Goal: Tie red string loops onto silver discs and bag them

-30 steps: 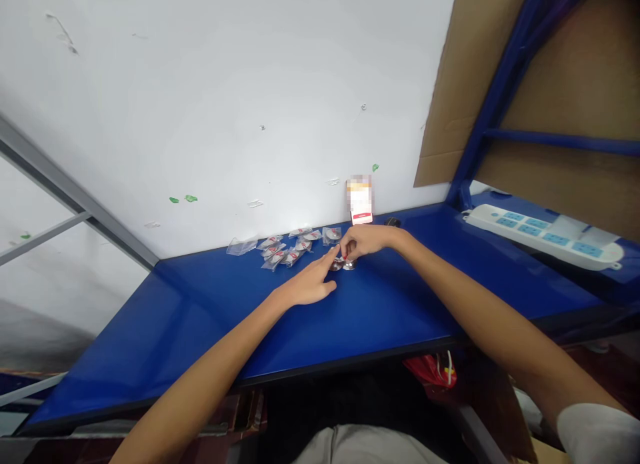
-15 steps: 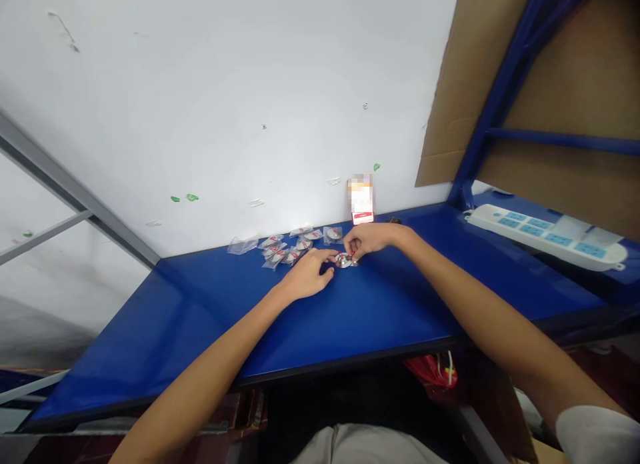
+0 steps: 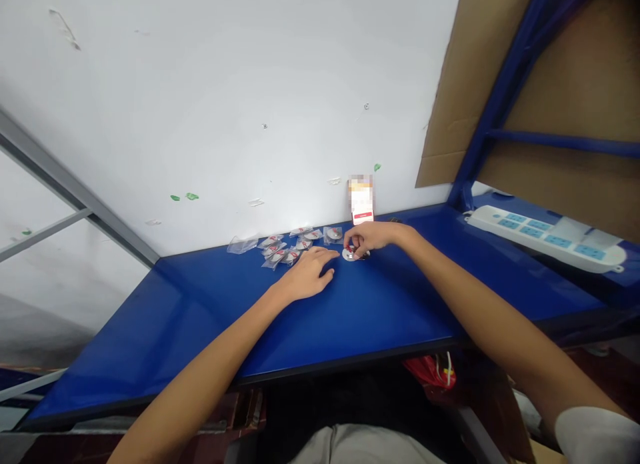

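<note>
Low over the blue table (image 3: 320, 337), my right hand (image 3: 371, 237) pinches a small shiny silver disc (image 3: 348, 256) with red on it. Fingers cover part of the disc, so its exact kind is unclear. My left hand (image 3: 307, 275) rests on the tabletop just left of the disc, index finger stretched toward it, thumb apart, holding nothing. Beyond the left hand lie several similar round pieces (image 3: 291, 256) with red marks, in clear plastic bags. Another bagged round piece (image 3: 333, 234) lies nearer the phone.
A lit phone (image 3: 362, 201) leans against the white wall (image 3: 300, 84) behind my right hand. A crumpled clear bag (image 3: 243, 245) lies at the back left. On the right are a white power strip (image 3: 545, 237) and a blue metal frame (image 3: 493, 111).
My right hand has shifted slightly right with the disc. My left fingertips, near or on the disc before, are now apart from it.
</note>
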`<state>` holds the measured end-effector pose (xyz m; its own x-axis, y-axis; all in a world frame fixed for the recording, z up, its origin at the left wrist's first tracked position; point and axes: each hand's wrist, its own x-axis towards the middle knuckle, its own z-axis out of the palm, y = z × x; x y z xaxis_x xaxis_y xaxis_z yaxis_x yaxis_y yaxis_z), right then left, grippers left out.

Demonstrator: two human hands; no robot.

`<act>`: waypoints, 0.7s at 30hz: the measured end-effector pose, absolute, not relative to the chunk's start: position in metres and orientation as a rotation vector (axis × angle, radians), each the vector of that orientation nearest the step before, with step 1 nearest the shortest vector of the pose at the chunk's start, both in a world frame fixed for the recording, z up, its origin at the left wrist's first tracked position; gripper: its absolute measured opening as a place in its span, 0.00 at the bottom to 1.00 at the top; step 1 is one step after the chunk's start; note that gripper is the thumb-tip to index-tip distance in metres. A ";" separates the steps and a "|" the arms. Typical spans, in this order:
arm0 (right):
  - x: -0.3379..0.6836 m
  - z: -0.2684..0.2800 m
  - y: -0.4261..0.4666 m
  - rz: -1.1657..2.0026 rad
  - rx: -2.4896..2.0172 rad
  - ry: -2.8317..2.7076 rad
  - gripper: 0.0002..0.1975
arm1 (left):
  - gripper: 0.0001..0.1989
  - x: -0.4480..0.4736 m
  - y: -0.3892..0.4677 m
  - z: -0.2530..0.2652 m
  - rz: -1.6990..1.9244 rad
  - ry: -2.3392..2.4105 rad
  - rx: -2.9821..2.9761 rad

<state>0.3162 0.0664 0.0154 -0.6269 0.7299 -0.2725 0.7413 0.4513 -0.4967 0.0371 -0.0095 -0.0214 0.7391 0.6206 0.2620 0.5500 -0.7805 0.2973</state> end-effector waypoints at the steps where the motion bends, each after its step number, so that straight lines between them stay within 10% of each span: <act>1: 0.319 0.015 0.068 -0.932 1.362 2.641 0.33 | 0.23 0.035 -0.007 -0.020 0.551 0.966 2.748; 12: 0.343 0.013 0.080 -0.945 1.454 2.632 0.32 | 0.14 0.002 0.022 -0.001 0.747 1.346 2.707; 21: 0.325 0.013 0.074 -0.779 1.489 2.800 0.10 | 0.15 0.001 0.024 -0.004 0.725 1.357 2.710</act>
